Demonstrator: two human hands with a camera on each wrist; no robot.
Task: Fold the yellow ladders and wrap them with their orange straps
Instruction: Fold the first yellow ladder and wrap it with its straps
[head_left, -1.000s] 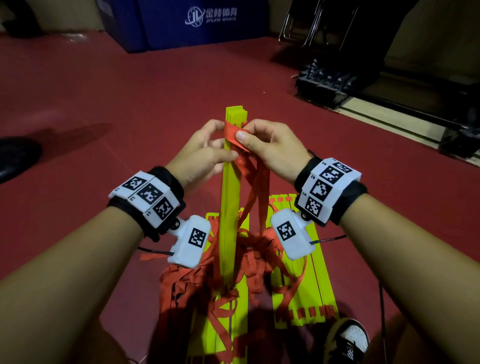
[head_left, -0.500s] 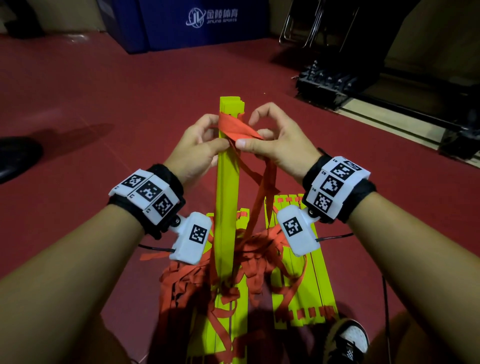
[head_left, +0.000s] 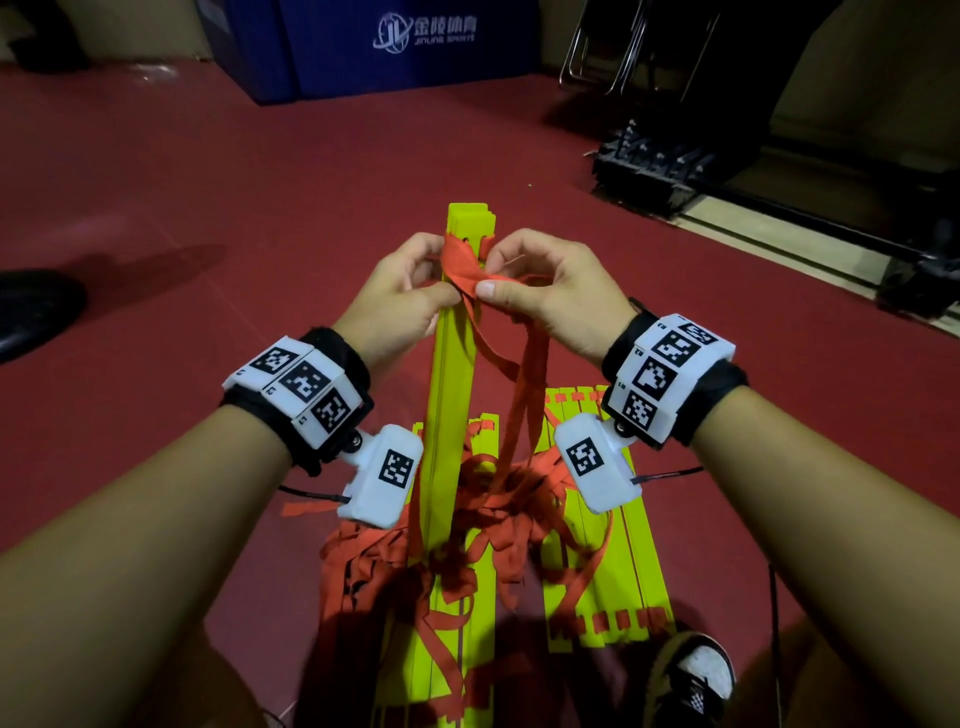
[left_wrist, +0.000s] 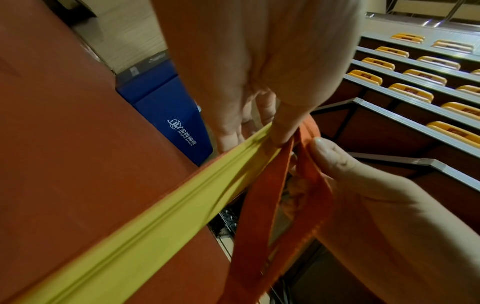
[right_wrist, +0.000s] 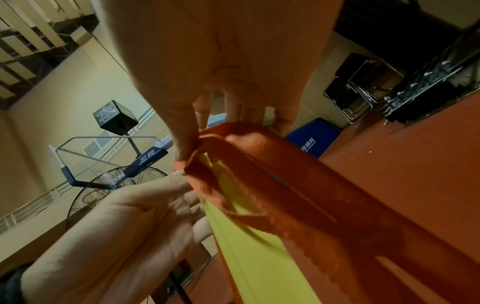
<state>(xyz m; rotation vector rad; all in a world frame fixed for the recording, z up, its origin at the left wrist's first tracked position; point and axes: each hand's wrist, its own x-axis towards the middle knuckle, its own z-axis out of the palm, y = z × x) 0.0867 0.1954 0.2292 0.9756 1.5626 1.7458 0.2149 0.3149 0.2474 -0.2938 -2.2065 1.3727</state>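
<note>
Two hands: left hand (head_left: 400, 296) grips one folded ladder (head_left: 452, 364); right hand (head_left: 545, 291) pinches strap (head_left: 462, 265).

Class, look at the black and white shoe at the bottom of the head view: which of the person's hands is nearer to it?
Right. The right hand is above the shoe on its side; the left hand is across the yellow bundle.

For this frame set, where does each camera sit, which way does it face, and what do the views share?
Head: worn on the head, looking forward and down; shows both forearms, left hand and right hand at the upright yellow ladder bundle.
Left wrist: looks along the left hand toward the blue mat.
Right wrist: looks along the right hand.
Shared: all show the orange strap pinched at the bundle.
</note>
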